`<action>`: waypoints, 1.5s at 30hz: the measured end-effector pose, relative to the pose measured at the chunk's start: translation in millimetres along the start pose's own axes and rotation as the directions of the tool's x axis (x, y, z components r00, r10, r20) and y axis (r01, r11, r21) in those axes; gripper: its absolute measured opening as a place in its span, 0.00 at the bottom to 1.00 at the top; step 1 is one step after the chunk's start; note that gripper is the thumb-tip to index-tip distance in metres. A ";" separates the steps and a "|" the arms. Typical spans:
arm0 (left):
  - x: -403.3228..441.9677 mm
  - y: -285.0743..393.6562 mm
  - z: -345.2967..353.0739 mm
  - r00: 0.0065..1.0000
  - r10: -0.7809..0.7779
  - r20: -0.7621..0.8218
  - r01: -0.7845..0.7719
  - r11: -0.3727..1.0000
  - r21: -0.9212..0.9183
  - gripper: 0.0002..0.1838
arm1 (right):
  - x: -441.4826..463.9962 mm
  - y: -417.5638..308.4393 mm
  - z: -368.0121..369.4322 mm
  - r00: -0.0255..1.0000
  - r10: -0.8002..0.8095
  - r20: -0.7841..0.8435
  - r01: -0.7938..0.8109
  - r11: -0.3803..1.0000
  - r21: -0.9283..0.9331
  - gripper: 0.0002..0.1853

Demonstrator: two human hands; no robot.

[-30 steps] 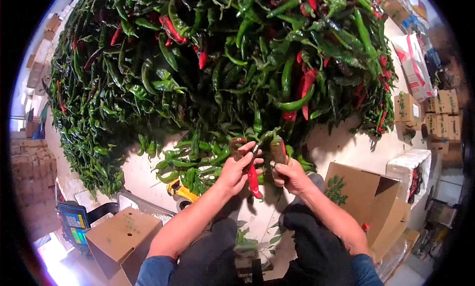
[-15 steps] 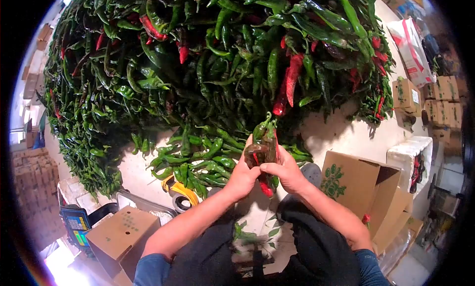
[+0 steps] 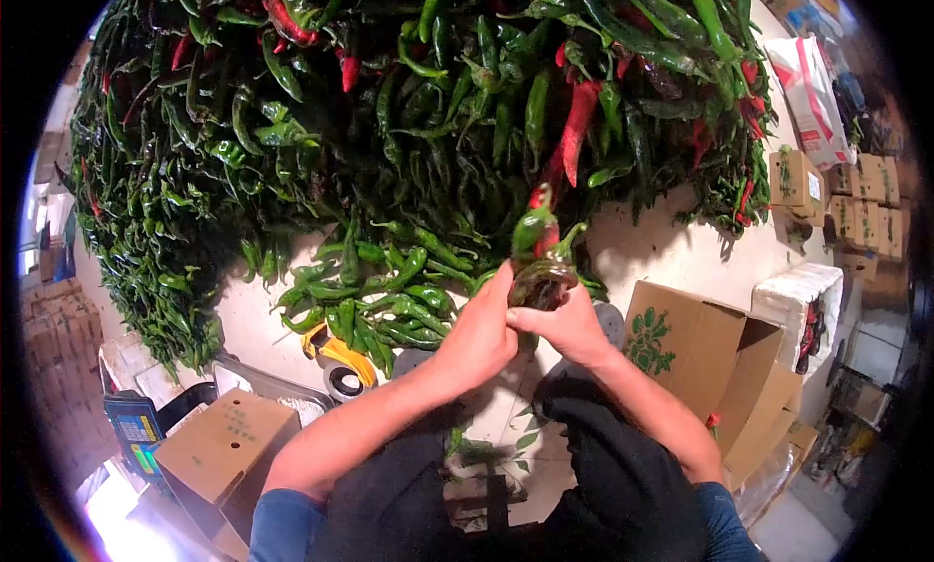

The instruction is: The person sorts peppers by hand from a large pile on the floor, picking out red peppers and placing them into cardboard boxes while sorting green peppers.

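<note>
My left hand (image 3: pixel 479 330) and my right hand (image 3: pixel 562 321) are close together in front of my knees, both closed around a small bunch of chili peppers (image 3: pixel 537 233). Green, red and dark brownish peppers show above and between my fingers, stems upward. Which pepper lies in which hand is partly hidden. Just beyond my hands rises a large heap of mostly green peppers (image 3: pixel 418 105) with scattered red ones. Left of my hands, loose green peppers (image 3: pixel 389 290) lie on the pale floor at the foot of the heap.
A yellow tape dispenser (image 3: pixel 336 360) lies left of my knees. Behind it stand a closed carton (image 3: pixel 229 435) and a scale display (image 3: pixel 136 431). To the right are an open carton (image 3: pixel 671 328) and a white foam box (image 3: pixel 798 294) with red peppers inside.
The bunch has turned in my hands; the red tip that hung below them is no longer visible there. A red-and-green pepper now sticks up higher. The view has shifted slightly.
</note>
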State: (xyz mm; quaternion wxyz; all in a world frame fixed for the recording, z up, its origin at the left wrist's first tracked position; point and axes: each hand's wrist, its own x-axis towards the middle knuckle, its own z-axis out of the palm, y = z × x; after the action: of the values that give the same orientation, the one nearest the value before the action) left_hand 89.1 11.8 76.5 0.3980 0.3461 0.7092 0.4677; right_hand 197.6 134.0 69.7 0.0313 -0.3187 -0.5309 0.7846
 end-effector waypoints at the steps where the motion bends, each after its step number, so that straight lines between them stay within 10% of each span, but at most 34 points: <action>1: 3.9 5.4 -6.2 0.996 0.070 0.046 -0.071 0.997 0.012 0.37 | -1.2 -4.3 1.6 1.000 -0.010 -0.023 0.011 0.999 0.035 0.29; 8: 5.6 4.6 -4.4 0.992 0.088 0.088 -0.097 0.991 0.094 0.43 | -2.8 -15.2 -3.5 0.984 0.066 -0.167 -0.014 0.955 0.296 0.17; 10: 8.8 22.1 -14.0 0.950 -0.192 0.247 0.279 0.879 -0.388 0.44 | -1.2 -16.7 -14.2 0.973 0.182 -0.139 -0.110 0.905 0.411 0.15; 12: 9.1 13.8 -18.1 0.938 -0.212 0.276 0.339 0.729 -0.594 0.43 | 3.0 -19.8 -30.0 0.988 0.153 -0.015 -0.112 0.782 0.613 0.16; 24: 4.6 7.0 -7.7 0.890 -0.210 0.404 0.401 0.782 -0.477 0.28 | 0.3 -24.8 -31.3 0.998 0.044 0.043 -0.061 0.635 0.770 0.17; 29: -2.2 0.6 -18.2 0.857 -0.260 0.444 0.488 0.688 -0.538 0.17 | -37.0 -80.1 -87.1 0.968 -0.086 -0.235 0.212 0.779 0.590 0.17; 31: -4.0 -9.0 -18.2 0.855 -0.262 0.448 0.507 0.605 -0.614 0.14 | -106.1 -111.3 -107.5 0.892 0.006 -0.452 0.158 0.933 0.325 0.17; 34: 0.1 -12.9 -18.1 0.846 -0.276 0.456 0.533 0.429 -0.730 0.11 | -184.9 -114.7 -126.6 0.541 -0.416 -0.731 -0.062 0.847 -0.528 0.15; 39: 2.3 -14.4 -11.2 0.837 -0.440 0.327 0.520 0.448 -0.728 0.11 | -274.6 -51.9 -157.7 0.565 -0.421 -0.710 -0.579 0.411 -0.704 0.44; 41: 1.7 -31.1 -4.1 0.846 -0.459 0.271 0.491 0.473 -0.732 0.14 | -270.9 -45.4 -149.9 0.561 -0.543 -0.625 -0.573 0.290 -0.766 0.36; 43: 4.0 -34.4 0.1 0.853 -0.475 0.217 0.459 0.483 -0.746 0.20 | -235.9 -80.8 -112.3 0.530 -0.594 -0.605 -0.458 0.401 -0.794 0.31; 45: 7.7 -34.8 3.3 0.846 -0.487 0.218 0.458 0.452 -0.766 0.21 | -170.7 -100.6 -70.6 0.699 -0.348 -0.624 -0.133 0.794 -0.593 0.29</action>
State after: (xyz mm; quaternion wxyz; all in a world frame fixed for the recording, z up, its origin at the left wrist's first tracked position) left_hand 84.5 8.5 41.2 0.6108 -0.0862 0.4989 0.6088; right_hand 341.8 169.0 218.8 0.1788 -0.5534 -0.7146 0.3887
